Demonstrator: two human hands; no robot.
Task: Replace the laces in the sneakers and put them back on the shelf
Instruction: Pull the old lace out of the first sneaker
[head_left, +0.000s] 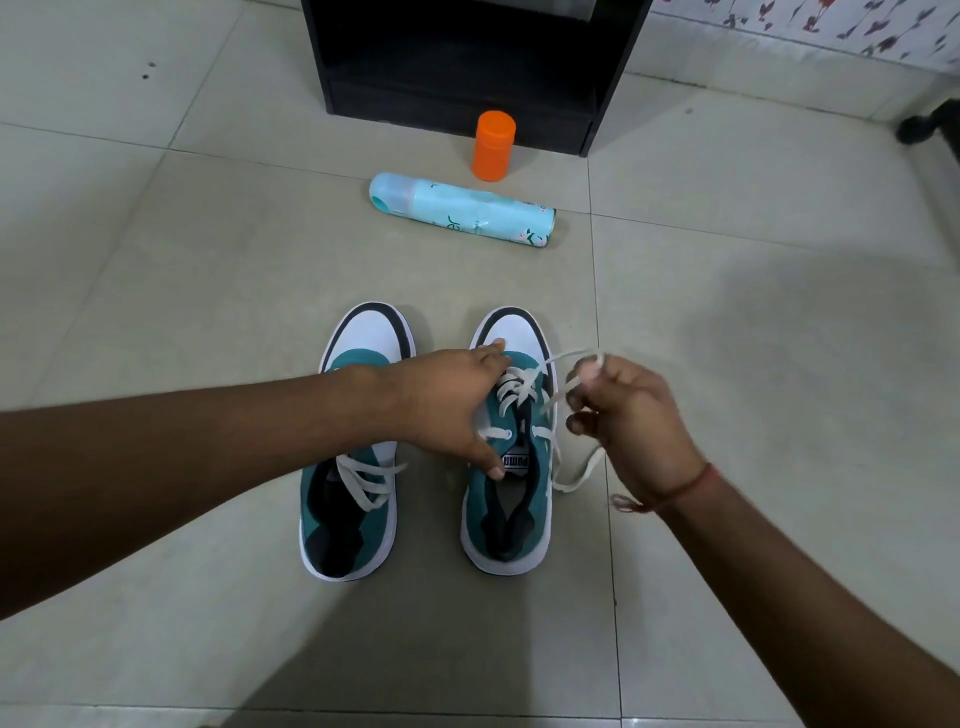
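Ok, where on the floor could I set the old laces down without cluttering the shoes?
Bare tile lies left of the left sneaker, and more to the right of the right hand, out toward the patterned wall. The strip between the sneaker toes and the lying spray can is free too. It is crowded around the right sneaker, where the left hand works, and by the orange bottle at the shelf.

Both hands reach forward: left hand (447, 400) spread and pressing down, right hand (628, 421) curled, pinching.
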